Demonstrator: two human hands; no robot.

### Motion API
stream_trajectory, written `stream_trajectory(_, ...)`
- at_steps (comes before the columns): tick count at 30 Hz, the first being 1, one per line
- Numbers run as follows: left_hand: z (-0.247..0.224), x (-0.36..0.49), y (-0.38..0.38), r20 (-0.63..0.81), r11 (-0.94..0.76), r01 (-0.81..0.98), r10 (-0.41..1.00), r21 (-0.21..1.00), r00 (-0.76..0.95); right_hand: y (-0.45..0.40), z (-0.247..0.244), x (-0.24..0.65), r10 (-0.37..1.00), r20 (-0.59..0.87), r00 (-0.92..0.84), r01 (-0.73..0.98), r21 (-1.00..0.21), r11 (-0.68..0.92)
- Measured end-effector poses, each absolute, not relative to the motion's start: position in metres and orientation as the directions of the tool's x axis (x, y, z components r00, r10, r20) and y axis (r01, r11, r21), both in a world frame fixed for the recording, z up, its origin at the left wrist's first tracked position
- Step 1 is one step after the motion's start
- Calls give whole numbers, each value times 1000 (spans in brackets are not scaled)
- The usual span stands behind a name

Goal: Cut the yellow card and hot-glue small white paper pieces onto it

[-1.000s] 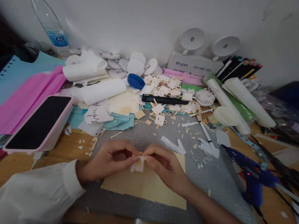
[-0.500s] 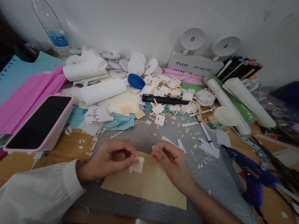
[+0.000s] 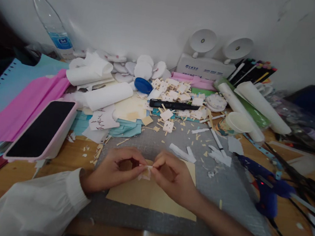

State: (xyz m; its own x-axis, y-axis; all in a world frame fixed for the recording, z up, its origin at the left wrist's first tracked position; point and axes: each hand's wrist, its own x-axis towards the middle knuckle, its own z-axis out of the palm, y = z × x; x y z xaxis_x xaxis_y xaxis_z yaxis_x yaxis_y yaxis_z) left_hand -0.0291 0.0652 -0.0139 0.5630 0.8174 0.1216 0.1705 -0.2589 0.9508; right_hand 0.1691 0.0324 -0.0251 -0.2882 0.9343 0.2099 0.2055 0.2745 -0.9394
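Note:
A small white paper piece [image 3: 146, 174] is pinched at its upper edge between both hands, over a tan paper sheet [image 3: 149, 198]. My left hand [image 3: 120, 168] has thumb and index finger closed on its left side. On the right side, my right hand [image 3: 175, 178] closes its fingertips on the same piece. The fingertips nearly meet, so part of the piece is hidden. Beneath the sheet lies a grey cutting mat [image 3: 206, 209]. Beyond the hands is a pile of small white paper figures [image 3: 174, 93] with tan strips, a black utility knife [image 3: 174, 105] across them.
At the right lies a blue glue gun [image 3: 268, 186] with a red light, near black scissors [image 3: 295, 173]. A phone [image 3: 42, 130] in a pink case rests at the left. A paper cup [image 3: 234, 123], paper rolls [image 3: 110, 96] and a water bottle [image 3: 51, 24] stand or lie farther back.
My right hand has moved left and down to the small white paper piece and now pinches it too. My left hand stays nearly where it was.

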Motion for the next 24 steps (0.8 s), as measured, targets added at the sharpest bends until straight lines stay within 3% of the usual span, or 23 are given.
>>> stream_trajectory(6, -15, -30, 66, 83, -223, 185, 824, 957, 560, 32, -26, 170, 935, 257, -244, 177, -936, 303)
stream_trajectory(14, -19, -32, 66, 141, -129, -61, 839, 990, 525, 33, -22, 170, 929, 138, -345, -41, -990, 132)
stream_trajectory(20, -22, -33, 69, 186, -179, -63, 841, 982, 507, 35, -22, 175, 922, 212, -323, -56, -977, 206)
stream_trajectory(24, -22, -33, 68, 215, -216, -57, 834, 975, 508, 36, -25, 178, 922, 297, -248, 45, -947, 317)
